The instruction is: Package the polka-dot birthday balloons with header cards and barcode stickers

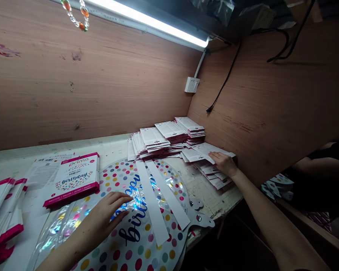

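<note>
My left hand (109, 210) is open over a flat foil balloon (158, 259) with coloured dots and blue "birthday" lettering. Its fingers reach right, thumb apart, and hold nothing. Two white paper strips (152, 205) lie across the balloon, to the right of these fingers. My right hand (224, 163) lies on a white packet (207, 148) at the right side of the table, fingers stretched over its surface. Beneath and in front of that hand, more white packets (211, 173) are fanned out loosely. Whether the right thumb is under a packet is hidden.
Several piles of packets (169, 131) stand against the back wall. To the left are a pink-edged stack of "prima" birthday packets (76, 177) and more upright packets (5, 210). A tube lamp (158, 24) and a black cable (224, 81) hang above. Another person's arm (313, 165) shows at right.
</note>
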`<state>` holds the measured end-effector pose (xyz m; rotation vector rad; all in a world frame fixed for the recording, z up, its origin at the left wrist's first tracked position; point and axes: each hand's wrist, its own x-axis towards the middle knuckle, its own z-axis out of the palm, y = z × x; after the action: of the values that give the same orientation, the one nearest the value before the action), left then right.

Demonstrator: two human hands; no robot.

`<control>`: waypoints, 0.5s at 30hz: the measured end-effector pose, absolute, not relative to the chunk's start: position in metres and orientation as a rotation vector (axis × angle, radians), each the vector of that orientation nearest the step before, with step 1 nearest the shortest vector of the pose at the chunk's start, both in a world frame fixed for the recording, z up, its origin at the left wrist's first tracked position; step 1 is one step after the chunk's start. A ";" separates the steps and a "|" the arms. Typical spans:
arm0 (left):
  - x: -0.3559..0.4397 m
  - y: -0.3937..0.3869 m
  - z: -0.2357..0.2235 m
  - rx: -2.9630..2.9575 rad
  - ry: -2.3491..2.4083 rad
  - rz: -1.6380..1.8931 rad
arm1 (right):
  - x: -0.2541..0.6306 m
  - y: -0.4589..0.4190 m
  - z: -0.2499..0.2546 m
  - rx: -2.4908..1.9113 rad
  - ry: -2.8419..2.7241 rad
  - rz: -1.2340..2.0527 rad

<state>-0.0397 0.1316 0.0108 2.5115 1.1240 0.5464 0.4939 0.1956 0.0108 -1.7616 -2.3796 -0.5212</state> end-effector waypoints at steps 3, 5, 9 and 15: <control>-0.042 0.129 0.012 2.419 1.150 0.542 | 0.493 0.174 0.053 -1.741 -2.306 -0.538; -0.042 0.127 0.014 2.340 1.163 0.524 | 0.486 0.148 0.088 -1.653 -2.246 -0.521; -0.029 0.121 0.020 2.124 1.159 0.548 | 0.452 0.093 0.138 -1.313 -1.962 -0.329; -0.003 0.113 0.019 1.727 1.001 1.035 | 0.371 0.082 0.071 -1.251 -1.520 0.522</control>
<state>-0.0033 0.1134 0.0186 1.7274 1.0009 1.0349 0.3708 0.0815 0.0706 -1.2510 -1.5201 0.5216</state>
